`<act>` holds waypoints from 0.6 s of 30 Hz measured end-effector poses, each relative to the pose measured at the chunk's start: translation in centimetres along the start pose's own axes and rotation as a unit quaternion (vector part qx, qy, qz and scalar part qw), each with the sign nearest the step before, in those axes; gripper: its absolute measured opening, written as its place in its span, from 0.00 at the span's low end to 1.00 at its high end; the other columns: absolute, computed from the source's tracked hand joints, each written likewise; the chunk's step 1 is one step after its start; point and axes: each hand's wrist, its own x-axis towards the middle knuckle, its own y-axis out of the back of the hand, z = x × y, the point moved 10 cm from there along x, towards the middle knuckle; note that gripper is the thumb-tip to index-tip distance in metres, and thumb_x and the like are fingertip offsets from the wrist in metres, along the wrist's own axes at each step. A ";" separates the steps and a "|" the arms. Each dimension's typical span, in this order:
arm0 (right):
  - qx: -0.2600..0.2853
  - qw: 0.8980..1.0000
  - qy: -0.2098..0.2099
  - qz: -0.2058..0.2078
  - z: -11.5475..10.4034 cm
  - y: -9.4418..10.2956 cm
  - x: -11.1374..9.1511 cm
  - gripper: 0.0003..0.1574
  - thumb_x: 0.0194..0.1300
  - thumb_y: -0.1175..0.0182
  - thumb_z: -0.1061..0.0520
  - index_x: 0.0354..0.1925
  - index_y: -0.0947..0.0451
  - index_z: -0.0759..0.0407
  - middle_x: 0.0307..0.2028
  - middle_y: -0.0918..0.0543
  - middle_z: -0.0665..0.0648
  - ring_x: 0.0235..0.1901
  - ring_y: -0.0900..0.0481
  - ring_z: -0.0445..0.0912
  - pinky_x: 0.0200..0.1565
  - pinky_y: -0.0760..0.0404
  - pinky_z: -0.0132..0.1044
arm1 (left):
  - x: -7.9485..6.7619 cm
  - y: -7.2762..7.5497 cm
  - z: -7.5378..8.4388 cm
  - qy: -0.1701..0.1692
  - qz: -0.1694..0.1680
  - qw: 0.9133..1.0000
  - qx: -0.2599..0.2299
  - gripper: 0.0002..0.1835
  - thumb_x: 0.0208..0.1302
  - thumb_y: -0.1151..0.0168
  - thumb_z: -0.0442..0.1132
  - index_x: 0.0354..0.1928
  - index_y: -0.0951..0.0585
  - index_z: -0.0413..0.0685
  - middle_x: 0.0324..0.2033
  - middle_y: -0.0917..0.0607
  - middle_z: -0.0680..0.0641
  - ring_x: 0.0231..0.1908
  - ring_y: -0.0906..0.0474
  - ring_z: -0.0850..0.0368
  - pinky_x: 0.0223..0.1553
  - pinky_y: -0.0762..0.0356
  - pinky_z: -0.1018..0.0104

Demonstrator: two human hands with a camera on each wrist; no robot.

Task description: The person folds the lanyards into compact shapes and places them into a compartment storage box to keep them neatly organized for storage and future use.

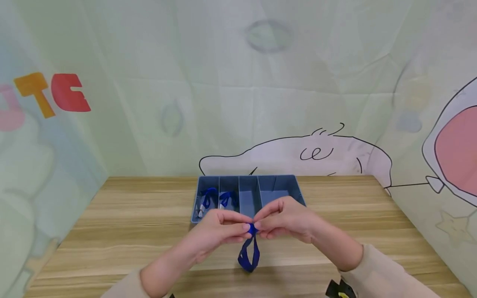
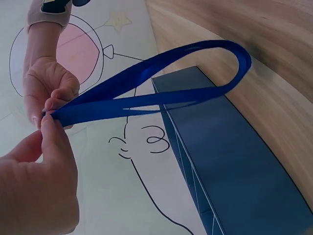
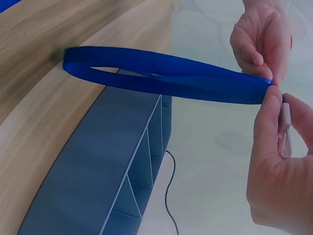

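Observation:
A blue lanyard (image 1: 249,267) hangs as a flattened loop below both hands, in front of the tray. My left hand (image 1: 227,227) pinches its upper end between thumb and fingers. From the other side, my right hand (image 1: 285,219) pinches the same end, its fingertips close against the left ones. In the left wrist view the two strands of the lanyard (image 2: 107,110) come together at the fingertips. A pale clip (image 3: 284,120) shows between the right thumb and fingers in the right wrist view; part of it is hidden by them.
Behind the hands, a blue-grey divided tray (image 1: 249,198) stands on the wooden table (image 1: 141,223). Its two left compartments hold one blue lanyard (image 1: 210,194) and another blue lanyard (image 1: 228,198), both with pale clips. A printed cloth (image 1: 223,103) hangs behind the table.

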 end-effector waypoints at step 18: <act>-0.089 0.995 0.037 0.031 -1.9 -0.1 -0.1 0.22 0.69 0.47 0.53 0.42 0.23 0.75 0.29 0.18 0.60 0.27 0.19 0.45 0.36 0.17 0.40 | 0.7 -0.1 -0.3 0.007 0.004 1.000 0.000 0.16 0.61 0.41 0.27 0.51 0.24 0.26 0.40 0.16 0.36 0.40 0.17 0.51 0.46 0.23 0.59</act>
